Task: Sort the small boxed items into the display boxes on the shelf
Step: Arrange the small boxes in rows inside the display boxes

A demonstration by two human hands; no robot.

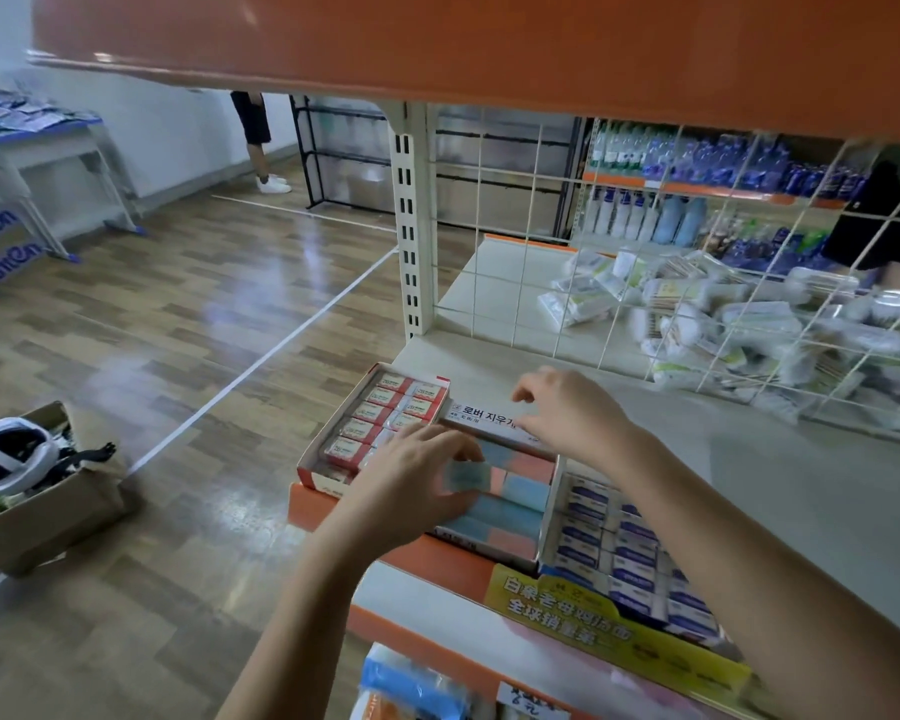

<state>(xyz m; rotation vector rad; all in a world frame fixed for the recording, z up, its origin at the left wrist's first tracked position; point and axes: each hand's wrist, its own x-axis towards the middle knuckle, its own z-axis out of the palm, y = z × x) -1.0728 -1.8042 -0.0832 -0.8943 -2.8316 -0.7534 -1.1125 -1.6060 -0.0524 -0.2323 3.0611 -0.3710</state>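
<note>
Three display boxes stand side by side at the shelf's front edge. The left display box holds rows of red-and-white small boxes. The middle display box, with a white lid flap printed in Korean, holds blue and pink items. The right display box holds blue-and-white small boxes. My left hand pinches a small light-blue item over the middle box. My right hand hovers at the lid flap, fingers loosely curled, holding nothing I can see.
A white wire grid backs the shelf, with bagged goods behind it. An orange shelf hangs close overhead. A cardboard carton sits on the wooden floor at the left. A person's legs stand far back.
</note>
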